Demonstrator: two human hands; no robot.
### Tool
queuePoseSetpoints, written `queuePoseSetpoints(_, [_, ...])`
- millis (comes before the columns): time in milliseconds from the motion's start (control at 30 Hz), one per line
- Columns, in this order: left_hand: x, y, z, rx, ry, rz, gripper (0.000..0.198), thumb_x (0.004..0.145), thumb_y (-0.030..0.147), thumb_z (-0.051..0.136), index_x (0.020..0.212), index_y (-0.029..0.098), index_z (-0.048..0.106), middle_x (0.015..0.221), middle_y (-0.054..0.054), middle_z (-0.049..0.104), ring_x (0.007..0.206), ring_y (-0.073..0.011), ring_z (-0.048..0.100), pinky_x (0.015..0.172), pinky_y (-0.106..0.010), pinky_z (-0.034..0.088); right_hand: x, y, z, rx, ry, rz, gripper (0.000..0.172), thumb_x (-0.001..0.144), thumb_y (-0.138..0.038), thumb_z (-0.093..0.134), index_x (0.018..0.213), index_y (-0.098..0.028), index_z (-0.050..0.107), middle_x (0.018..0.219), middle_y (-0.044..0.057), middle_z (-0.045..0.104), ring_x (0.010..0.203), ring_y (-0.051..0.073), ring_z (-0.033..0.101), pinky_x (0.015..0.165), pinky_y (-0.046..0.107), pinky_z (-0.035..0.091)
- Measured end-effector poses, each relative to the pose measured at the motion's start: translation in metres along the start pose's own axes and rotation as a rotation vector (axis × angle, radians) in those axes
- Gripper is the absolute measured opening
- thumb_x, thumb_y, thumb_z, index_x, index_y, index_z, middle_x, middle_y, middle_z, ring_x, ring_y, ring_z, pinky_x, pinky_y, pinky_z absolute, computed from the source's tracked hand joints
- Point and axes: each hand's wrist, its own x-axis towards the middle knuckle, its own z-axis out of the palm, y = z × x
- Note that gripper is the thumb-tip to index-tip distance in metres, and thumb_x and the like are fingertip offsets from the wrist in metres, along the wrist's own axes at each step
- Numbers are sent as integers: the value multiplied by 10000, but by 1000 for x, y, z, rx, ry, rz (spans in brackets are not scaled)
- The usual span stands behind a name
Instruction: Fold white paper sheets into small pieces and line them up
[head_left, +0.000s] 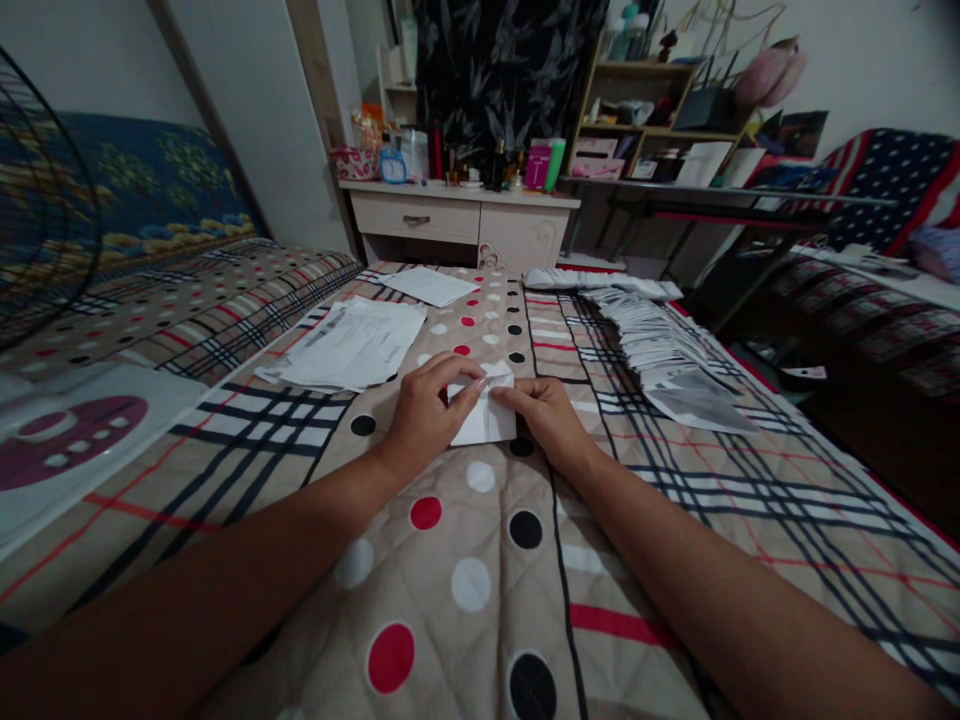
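In front of me, on the quilted bed cover [480,545], is a small piece of folded white paper [487,425]. My left hand [435,400] pinches its left and upper part between thumb and fingers. On the other side, my right hand [551,415] grips the right edge, thumb on top. A raised fold or flap stands up between the two thumbs. Beyond my left hand lies a stack of printed white sheets [360,340]. To the right of my hands runs a long overlapping row of folded papers [652,340].
A few white sheets [429,286] lie farther back on the bed. At the left edge is a white plastic bag [150,400] with a purple print, below a fan [45,200]. A dresser [420,215] with bottles and a clock stands past the bed, shelves [637,130] beside it.
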Motion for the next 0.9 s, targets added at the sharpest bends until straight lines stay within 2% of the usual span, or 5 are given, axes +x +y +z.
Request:
queuePoseSetpoints(233, [0,-1,-1,-29,-11,23,37,844,151,628,842,179,651,866,-44,683,866,-174,629,783,-298,481,1,-1,-1,64,78,-42,339,716,-468,655,583,-170,563,544,-34,436,501,90,342,466,246,220])
queuePoseSetpoints(400, [1,3,-1,-67,-29,61,40,849,167,639,820,172,665,869,-53,690,874,-167,637,813,-298,492,1,0,1,3,134,-71,341,689,-410,675,528,-191,469,495,-60,380,470,74,289,453,242,191])
queuePoseSetpoints(533, [1,6,-2,-93,-46,50,82,852,220,654,793,172,685,862,-57,691,852,-161,647,787,-286,501,2,1,2,-18,135,-109,259,632,-339,710,576,-186,509,534,-50,465,498,83,361,469,236,244])
queuePoseSetpoints(733, [-1,5,-1,-56,-70,-141,46,774,196,712,786,172,675,799,-26,703,749,-143,640,656,-249,477,-2,-4,0,58,38,-120,192,730,-342,594,639,-174,580,565,-37,468,515,94,386,482,243,259])
queuePoseSetpoints(900, [-2,1,3,-171,-84,-298,291,705,193,739,984,175,656,898,-39,716,808,-160,662,660,-243,495,-4,-4,1,-18,8,-144,311,733,-456,683,657,-163,609,582,-26,512,522,97,406,486,246,272])
